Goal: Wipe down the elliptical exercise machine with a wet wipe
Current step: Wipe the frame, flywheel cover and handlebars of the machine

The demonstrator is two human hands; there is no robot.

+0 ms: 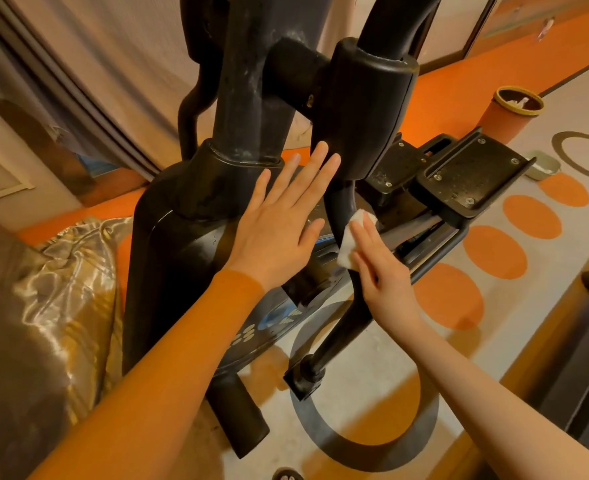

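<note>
The black elliptical machine point(196, 188) fills the middle of the view, dusty on its upright post and arm joint. My left hand point(279, 223) lies flat with straight fingers against the machine's body just below the post collar. A folded white wet wipe point(350, 237) is pressed against the curved black swing arm point(338, 209). My right hand point(379, 265) presses the wipe onto that arm with straight fingers. The black foot pedal point(470, 171) sits to the right, behind the wipe.
An orange cylindrical bin point(511, 109) with a yellow rim stands on the floor at the back right. A small pale container point(542, 166) lies beyond the pedal. Shiny gold fabric point(74, 282) lies at the left. Curtains hang behind. The patterned orange-and-grey floor point(494, 251) spreads to the right.
</note>
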